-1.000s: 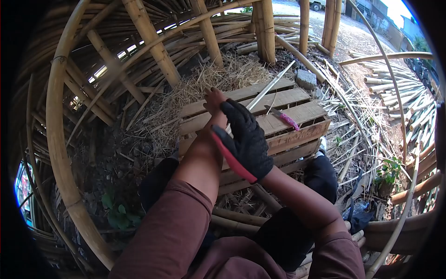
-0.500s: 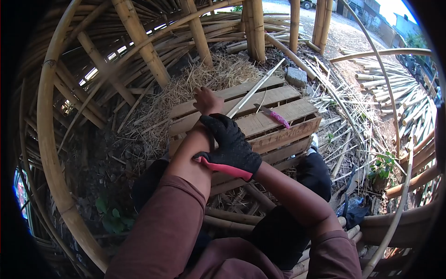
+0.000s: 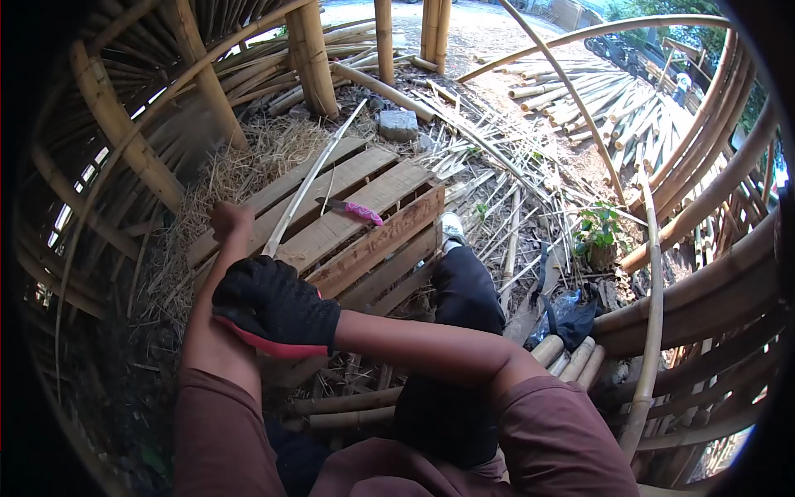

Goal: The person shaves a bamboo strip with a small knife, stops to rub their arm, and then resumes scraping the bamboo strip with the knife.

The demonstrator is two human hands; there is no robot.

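My right hand (image 3: 277, 300), in a black glove with a red-pink edge, is curled closed against the inner side of my left forearm. No object shows in its fingers. Bare and bent into a loose fist, my left hand (image 3: 231, 220) is held out over the left side of a slatted wooden crate (image 3: 377, 178). A long pale bamboo strip (image 3: 315, 172) lies slanting across the crate, its near end just beyond the glove. To the right of the strip, a knife (image 3: 358, 212) with a patterned pink handle rests on the slats.
Dry straw (image 3: 257, 161) is heaped behind the crate, near a grey block (image 3: 398, 125). Bamboo posts and curved poles (image 3: 650, 323) surround me. Cut bamboo poles (image 3: 580, 95) are piled at the far right. A black bag (image 3: 575, 321) lies right of my leg.
The view has swung to the right, so the crate appears farther left. My gloved hand has gone from wrapping round my left forearm to a tighter curl against it. Strip and knife stay on the crate.
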